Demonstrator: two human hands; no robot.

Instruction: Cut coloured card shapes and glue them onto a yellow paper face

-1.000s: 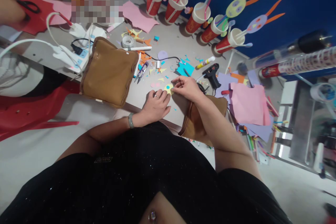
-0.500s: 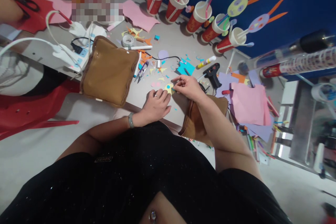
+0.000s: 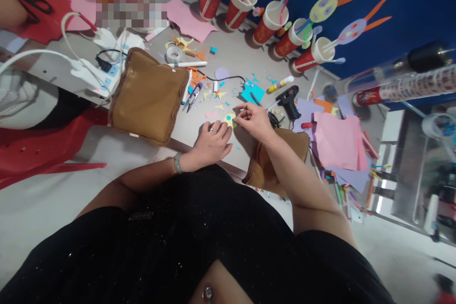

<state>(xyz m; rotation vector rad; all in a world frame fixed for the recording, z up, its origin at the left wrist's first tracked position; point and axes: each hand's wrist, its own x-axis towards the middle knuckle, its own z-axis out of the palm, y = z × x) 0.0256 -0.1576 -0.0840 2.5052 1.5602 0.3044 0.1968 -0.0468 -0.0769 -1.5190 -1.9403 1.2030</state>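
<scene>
At mid-frame, the yellow disc (image 3: 231,121) lies between the curled left hand (image 3: 211,146) and the bunched right hand (image 3: 254,121), close to both; whether either grip clamps it, I cannot tell.

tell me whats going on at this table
A person's two hands are at a small yellow paper piece with a blue dot. The left hand lies beside its near edge, and the fingertips of the right hand are at its right edge; whether they grip it is too small to tell. Paper scraps and a black glue gun lie nearby, and paper cups with faces stand behind.
</scene>
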